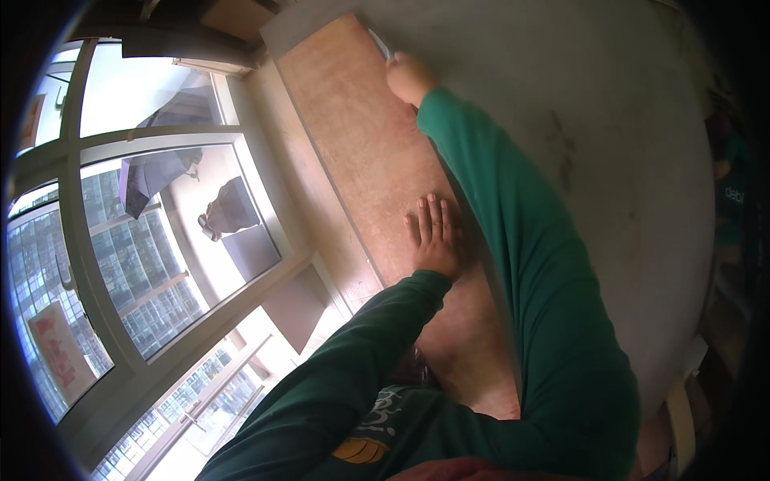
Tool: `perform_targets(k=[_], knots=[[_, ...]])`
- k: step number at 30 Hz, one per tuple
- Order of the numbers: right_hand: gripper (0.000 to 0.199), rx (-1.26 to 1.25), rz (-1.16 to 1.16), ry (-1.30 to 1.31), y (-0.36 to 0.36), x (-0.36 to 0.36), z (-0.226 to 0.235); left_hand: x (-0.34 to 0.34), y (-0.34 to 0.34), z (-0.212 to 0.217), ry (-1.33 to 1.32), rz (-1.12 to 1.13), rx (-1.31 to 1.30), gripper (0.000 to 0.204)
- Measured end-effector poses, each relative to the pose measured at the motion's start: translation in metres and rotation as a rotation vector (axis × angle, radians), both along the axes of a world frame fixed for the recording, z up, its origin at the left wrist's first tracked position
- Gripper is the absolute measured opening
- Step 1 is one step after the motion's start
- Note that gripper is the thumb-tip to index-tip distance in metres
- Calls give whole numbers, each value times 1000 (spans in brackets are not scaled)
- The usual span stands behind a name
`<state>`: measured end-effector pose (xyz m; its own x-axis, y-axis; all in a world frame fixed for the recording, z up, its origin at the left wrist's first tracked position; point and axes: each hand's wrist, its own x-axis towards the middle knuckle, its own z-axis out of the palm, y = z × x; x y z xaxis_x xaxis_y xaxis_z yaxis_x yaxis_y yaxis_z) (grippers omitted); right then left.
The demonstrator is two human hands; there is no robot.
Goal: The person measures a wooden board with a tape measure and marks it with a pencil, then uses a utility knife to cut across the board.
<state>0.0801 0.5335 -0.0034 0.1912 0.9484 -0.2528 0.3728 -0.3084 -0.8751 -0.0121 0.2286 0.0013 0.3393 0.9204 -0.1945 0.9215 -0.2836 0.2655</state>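
A long tan-brown board (345,112) runs away from my body, with a grey surface along its right side. My left hand (437,244) lies flat on the board's middle, fingers spread and pointing away from me. Stretched far forward, my right hand (411,78) is closed at the board's far right edge. A slim, pale, blade-like tool (380,44) sticks out beyond its fingers; its handle is hidden in the grip, so its exact kind is unclear. Both arms wear green sleeves, the right one stretching along the board's right edge.
Large white-framed windows (148,240) fill the left side, beyond a pale ledge (321,176). Outside are a dark umbrella (152,178) and tall buildings. The grey surface (634,176) spreads to the right, with dark smudges. A person in green (728,196) shows at the far right rim.
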Motion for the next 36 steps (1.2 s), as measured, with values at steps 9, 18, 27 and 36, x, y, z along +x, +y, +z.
perform_targets(k=[9,18,27,36], knots=[[34,34,45,-78,11,2,2,1,0,2,-4,-1,8,66],[33,-77,124,-21,14,1,14,-1,-1,3,51,-17,-10,67],[32,-49,210,-149,-62,17,8,4,3,-1,-58,6,-9,69],[32,-22,90,-127,-204,61,46,2,0,-4,-8,15,29,64]])
